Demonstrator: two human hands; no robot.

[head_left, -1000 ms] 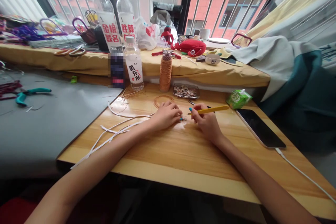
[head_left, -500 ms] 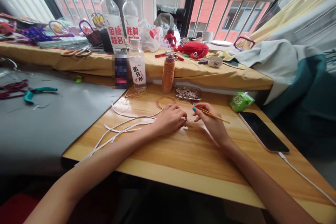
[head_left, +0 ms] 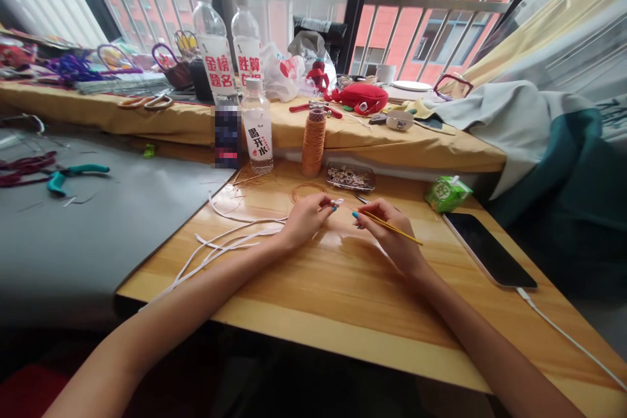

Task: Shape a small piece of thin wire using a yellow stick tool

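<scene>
My left hand (head_left: pixel 306 215) rests on the wooden table (head_left: pixel 343 287), its fingers pinched on a small white piece (head_left: pixel 337 203) held just above the wood. A short gap to the right, my right hand (head_left: pixel 386 228) is closed on a thin yellow tool (head_left: pixel 392 227) that slants back across its knuckles. White strips (head_left: pixel 220 245) trail along the table under my left forearm. A coil of orange wire (head_left: pixel 306 191) lies just beyond my left hand, with an orange thread spool (head_left: pixel 314 144) and a small tray of pieces (head_left: pixel 351 177) behind it.
A dark phone (head_left: pixel 487 249) with a white cable lies at the right, a green carton (head_left: pixel 447 192) beside it. A water bottle (head_left: pixel 257 130) stands at the back. Teal pliers (head_left: pixel 73 174) lie on the grey surface at left. The yellow-covered sill holds clutter.
My left hand has lifted its fingertips, and the white piece now shows between them. The yellow tool has turned from flat to edge-on in my right hand. The view has shifted slightly.
</scene>
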